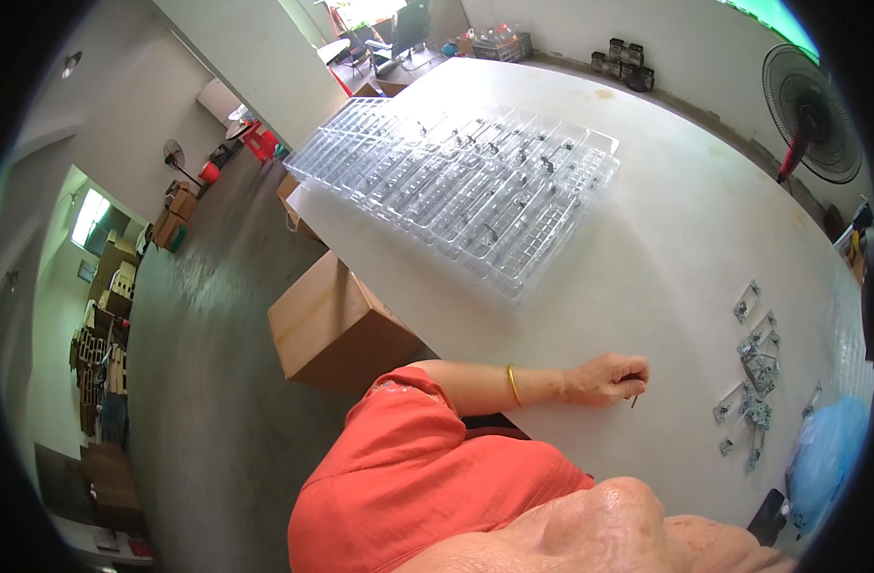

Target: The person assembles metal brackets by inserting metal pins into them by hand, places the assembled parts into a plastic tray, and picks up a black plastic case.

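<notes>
My left hand (604, 380) rests low over the white table (589, 296) near its front edge, a gold bangle (513, 385) on its wrist. The fingers are curled closed, and a short, thin dark rod (634, 402) sticks out beneath them; its kind cannot be made out. To the right of the hand lies a loose pile of small metal parts (757, 368) with thin rods. Farther back stand stacked clear plastic trays (513, 272), with similar small parts in their compartments. My right hand does not show.
A blue plastic bag (828, 458) sits at the table's right side. A cardboard box (336, 320) stands on the floor against the left table edge. Beyond the far right edge is a black fan (809, 115). A chair (403, 38) and crates (499, 46) are at the back.
</notes>
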The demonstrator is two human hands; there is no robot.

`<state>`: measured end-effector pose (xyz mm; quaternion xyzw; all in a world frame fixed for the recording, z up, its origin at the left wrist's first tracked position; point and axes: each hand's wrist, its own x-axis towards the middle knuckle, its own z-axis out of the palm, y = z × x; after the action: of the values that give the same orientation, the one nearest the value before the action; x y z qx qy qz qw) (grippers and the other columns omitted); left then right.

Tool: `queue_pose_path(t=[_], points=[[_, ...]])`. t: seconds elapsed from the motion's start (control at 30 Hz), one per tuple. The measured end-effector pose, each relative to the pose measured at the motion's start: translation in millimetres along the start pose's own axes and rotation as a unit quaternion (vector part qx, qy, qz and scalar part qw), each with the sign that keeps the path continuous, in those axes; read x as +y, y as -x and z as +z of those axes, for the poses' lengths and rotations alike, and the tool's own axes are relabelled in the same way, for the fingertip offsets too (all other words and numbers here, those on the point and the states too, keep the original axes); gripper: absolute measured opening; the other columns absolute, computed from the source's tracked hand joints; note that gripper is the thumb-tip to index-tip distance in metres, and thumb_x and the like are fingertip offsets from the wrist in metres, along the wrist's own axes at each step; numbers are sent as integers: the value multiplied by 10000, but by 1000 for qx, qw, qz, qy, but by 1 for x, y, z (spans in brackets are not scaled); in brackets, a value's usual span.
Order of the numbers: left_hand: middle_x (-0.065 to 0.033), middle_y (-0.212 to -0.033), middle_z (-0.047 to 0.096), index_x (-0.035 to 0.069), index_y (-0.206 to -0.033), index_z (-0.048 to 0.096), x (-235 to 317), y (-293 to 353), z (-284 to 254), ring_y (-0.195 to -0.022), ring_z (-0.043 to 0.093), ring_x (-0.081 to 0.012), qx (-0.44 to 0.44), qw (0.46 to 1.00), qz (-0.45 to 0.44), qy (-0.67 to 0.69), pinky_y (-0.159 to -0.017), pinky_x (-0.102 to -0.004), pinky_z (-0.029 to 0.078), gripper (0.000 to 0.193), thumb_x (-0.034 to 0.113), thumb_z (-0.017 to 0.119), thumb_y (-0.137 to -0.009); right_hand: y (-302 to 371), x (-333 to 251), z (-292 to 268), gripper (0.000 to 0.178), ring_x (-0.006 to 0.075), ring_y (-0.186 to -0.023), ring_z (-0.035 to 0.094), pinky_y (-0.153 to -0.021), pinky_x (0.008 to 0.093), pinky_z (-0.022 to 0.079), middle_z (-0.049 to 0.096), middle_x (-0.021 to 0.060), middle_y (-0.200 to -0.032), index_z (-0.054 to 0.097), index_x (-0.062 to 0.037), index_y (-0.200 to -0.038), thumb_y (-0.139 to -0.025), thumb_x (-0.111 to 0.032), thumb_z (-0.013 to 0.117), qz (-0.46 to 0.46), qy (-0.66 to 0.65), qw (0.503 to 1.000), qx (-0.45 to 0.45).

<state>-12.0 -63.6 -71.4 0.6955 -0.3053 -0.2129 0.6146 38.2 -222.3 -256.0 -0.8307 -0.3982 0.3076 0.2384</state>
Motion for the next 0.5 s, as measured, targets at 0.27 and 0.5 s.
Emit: queue_pose_path(t=[0.27,0.5], points=[[-61,-802,624,33,-977,550,-7,-2,3,-723,572,-162,7,999,43,-8,-652,-328,467,99,125,585,-981,-1,-4,6,363,349,-1207,587,-1009,433,465,634,176,-1293,608,-46,-1268,-955,-199,505,-2,-12,1000,6],[-61,-793,613,27,-964,552,-4,-4,2,-719,557,-164,-8,1000,8,-1,-651,-325,456,96,117,584,-974,-9,-10,-1,367,350,-1205,587,-1010,432,464,632,179,-1296,605,-45,-1273,-959,-203,500,-15,-9,1000,8]])
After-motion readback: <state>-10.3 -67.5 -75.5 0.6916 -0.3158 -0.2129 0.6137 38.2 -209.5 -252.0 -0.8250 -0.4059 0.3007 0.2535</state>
